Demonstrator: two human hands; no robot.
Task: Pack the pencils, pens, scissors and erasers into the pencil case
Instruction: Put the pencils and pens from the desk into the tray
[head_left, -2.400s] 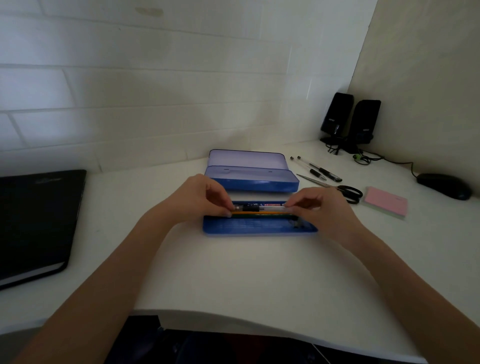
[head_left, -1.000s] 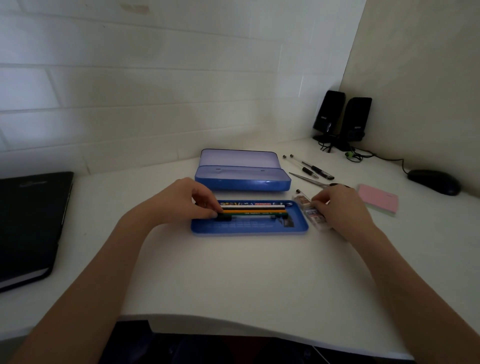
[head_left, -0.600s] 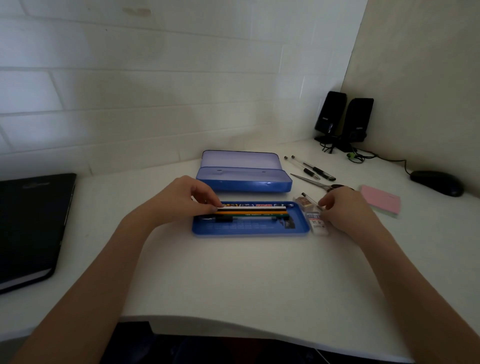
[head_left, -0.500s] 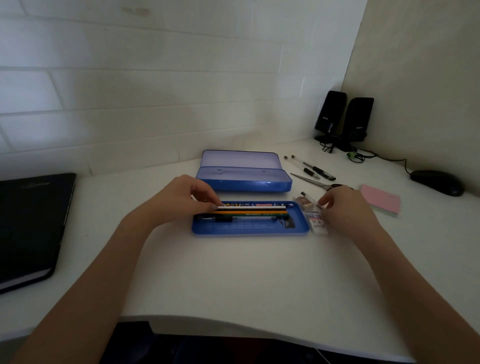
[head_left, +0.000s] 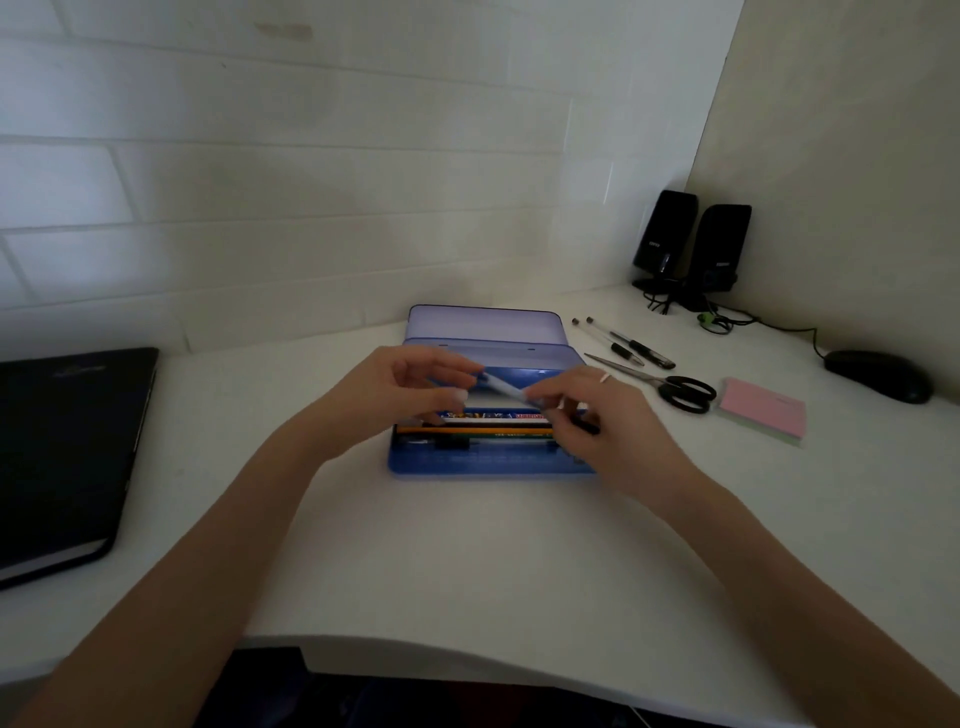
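The blue pencil case tray (head_left: 488, 462) lies in the middle of the white desk, with several pencils (head_left: 493, 430) in a row along its far side. Behind it stands the case's body with its lid (head_left: 483, 322) raised. My left hand (head_left: 410, 395) and my right hand (head_left: 597, 421) hold a pale pen with a blue end (head_left: 501, 387) between them, just above the tray. Two more pens (head_left: 623, 345) and black-handled scissors (head_left: 670, 387) lie to the right of the case. The erasers are hidden behind my right hand.
A pink pad of sticky notes (head_left: 763, 410) lies right of the scissors, with a black mouse (head_left: 878, 374) beyond it. Two black speakers (head_left: 691, 244) stand in the back right corner. A black notebook (head_left: 67, 447) lies at the left edge.
My right hand left the erasers beside the tray and came over the tray holding a pen. My left hand lifted off the pencils and took the pen's other end.
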